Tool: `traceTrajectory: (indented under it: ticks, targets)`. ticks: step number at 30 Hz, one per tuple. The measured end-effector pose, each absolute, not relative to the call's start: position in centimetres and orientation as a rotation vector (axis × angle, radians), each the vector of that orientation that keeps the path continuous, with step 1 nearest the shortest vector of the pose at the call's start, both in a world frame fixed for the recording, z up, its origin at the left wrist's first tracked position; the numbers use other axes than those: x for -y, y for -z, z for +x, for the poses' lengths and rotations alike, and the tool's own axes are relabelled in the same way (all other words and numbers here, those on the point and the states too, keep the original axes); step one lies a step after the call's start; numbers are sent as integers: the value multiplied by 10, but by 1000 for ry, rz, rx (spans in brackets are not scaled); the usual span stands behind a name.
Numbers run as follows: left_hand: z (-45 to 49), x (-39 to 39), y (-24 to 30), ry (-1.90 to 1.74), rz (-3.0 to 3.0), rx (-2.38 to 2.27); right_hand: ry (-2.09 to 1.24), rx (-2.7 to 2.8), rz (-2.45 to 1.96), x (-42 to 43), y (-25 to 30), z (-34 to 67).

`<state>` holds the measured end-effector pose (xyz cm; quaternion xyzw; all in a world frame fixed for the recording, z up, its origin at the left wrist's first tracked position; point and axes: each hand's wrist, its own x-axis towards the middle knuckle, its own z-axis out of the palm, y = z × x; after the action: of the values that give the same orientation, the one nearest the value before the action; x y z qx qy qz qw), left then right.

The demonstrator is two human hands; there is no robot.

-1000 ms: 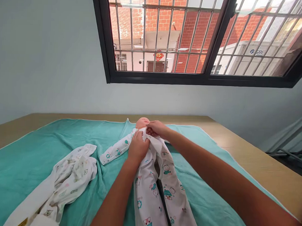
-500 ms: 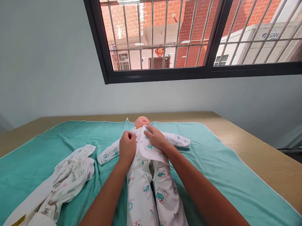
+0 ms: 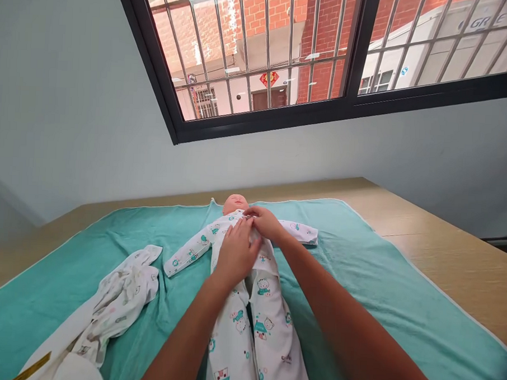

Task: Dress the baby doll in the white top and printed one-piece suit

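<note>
Left hand, right hand: bare; left forearm, right forearm: bare to near edge of view; both taper toward far end.

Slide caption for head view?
Left hand and right hand at the chest of a doll in printed clothing, teal cloth beneath.

Room: indoors, a home or a training room, I can't tell which.
Wall: plain, pale, along the table's far edge.
Window: dark-framed and barred, facing a red-brick building.
Table: wooden, spread with teal cloth, a dressed doll near its far edge.
</note>
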<state>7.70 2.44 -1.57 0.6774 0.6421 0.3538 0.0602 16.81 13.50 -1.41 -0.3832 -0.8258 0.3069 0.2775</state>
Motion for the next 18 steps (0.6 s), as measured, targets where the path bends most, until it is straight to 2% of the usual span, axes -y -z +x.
traceTrajectory:
  ticks: [5,8,12,15,18]
  targets:
    - [55,3,-21,-894,1802,-1679,-709,2563,-1184,-106,-35,200]
    - [23,16,-47,-994,1514,-1459,-507,3005,-1203,-63,-63,206]
    - [-7,24,-56,-1052,1397,-1565,-166,3237,-1222,-18,-76,187]
    - [-9,31,-54,-719,1596,-1730,-91,3221,-1294,-12,-75,174]
    - [0,40,-54,-225,1875,-1742,-196,3228,-1314,-20,-75,179]
